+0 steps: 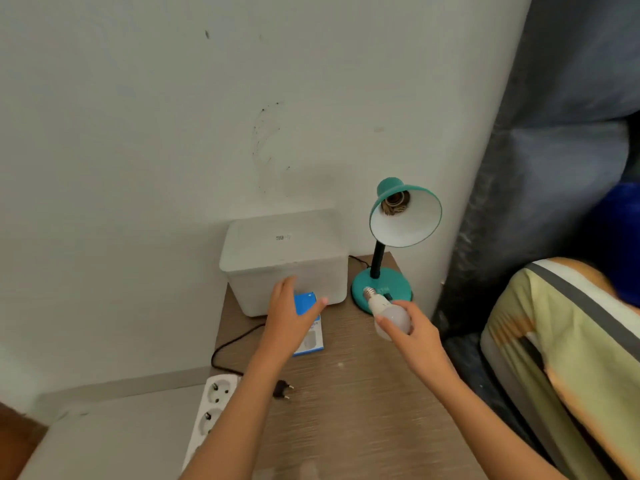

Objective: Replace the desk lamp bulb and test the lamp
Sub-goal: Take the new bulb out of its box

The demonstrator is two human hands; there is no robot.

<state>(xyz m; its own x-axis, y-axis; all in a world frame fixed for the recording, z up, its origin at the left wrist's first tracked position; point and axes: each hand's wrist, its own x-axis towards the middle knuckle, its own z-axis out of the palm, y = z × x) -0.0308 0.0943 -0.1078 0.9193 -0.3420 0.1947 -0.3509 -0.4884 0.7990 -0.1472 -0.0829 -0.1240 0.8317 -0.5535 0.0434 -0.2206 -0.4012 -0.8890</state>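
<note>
A teal desk lamp (383,289) stands at the back right of the wooden table (353,393), shade tilted toward me; no bulb shows in its socket (394,201). My right hand (415,336) grips a white bulb (388,311) in front of the lamp's base, screw cap pointing up and away. My left hand (289,317) hovers with spread fingers over a blue bulb box (310,327) lying flat on the table; whether it touches the box is unclear. The lamp's black plug (282,389) lies loose on the table.
A white lidded box (284,261) stands against the wall behind the bulb box. A white power strip (211,410) hangs at the table's left edge, and the black cord (232,344) loops near it. A bed with a striped cover (571,358) lies to the right.
</note>
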